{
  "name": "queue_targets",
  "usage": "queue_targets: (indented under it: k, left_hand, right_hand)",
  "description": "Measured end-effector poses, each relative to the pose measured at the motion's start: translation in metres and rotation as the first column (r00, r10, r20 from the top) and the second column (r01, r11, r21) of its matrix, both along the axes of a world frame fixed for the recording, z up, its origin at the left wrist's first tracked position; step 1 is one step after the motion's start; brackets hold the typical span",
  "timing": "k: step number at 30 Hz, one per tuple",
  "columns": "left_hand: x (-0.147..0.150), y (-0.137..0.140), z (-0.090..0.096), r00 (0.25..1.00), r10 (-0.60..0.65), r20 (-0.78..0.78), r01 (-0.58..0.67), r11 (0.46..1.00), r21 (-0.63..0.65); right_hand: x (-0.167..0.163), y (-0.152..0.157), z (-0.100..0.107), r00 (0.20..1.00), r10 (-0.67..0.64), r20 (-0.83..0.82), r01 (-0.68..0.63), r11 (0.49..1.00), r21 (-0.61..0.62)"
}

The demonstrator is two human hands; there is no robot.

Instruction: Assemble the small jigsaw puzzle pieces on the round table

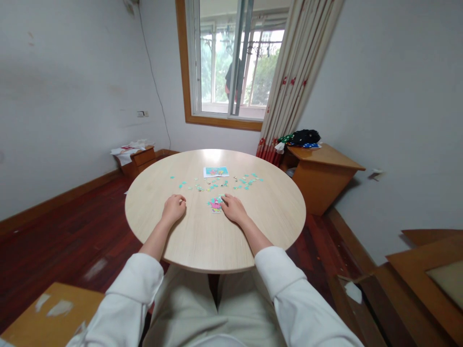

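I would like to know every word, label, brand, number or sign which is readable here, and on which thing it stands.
No text can be read here.
Picture sheet: any lettering is too small to read.
Pink puzzle pieces: no readable marks.
Papers by the left wall: too blurred to read.

Right of the wood-framed sliding glass window (244, 48) hangs a red-flowered cream fabric curtain (294, 72). Below and right of the window, bundled black, green and blue cloth (306, 138) lies on an orange-brown wooden cabinet (314, 185). Left of the window runs a thin grey cable (151, 72).
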State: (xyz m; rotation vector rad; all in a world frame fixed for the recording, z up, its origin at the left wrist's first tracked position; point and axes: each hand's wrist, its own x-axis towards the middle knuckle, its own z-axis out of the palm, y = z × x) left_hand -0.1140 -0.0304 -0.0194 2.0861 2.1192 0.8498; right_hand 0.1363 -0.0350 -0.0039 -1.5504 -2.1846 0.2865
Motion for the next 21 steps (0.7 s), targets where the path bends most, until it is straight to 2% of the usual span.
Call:
queue_targets:
  k: [6,11,16,19,21]
  left_hand:
    - [0.001,-0.002,0.001,1.0,0.009,-0.015,-0.009,1.0,-0.005]
    - [0.013,-0.003,0.01,0.986,0.04,-0.165,-0.041,0.999,0.002]
    - [0.043,0.011,0.014,0.95,-0.143,-0.279,0.135,0.99,-0.047]
    - [0.057,0.02,0.013,0.925,-0.251,-0.286,0.207,0.963,-0.174]
    - [0.061,0.022,0.012,0.919,-0.278,-0.28,0.21,0.946,-0.248]
  right_hand:
    - [0.001,0.002,0.0,0.999,-0.022,-0.05,0.023,0.999,0.023]
    - [0.003,0.006,-0.005,0.987,-0.051,-0.15,0.057,0.998,0.035]
    - [0.003,0.005,-0.003,0.988,-0.057,-0.141,0.062,0.998,0.033]
    - [0.002,0.004,-0.002,0.989,-0.059,-0.132,0.064,0.997,0.032]
    - [0.002,0.004,-0.002,0.99,-0.059,-0.128,0.063,0.997,0.031]
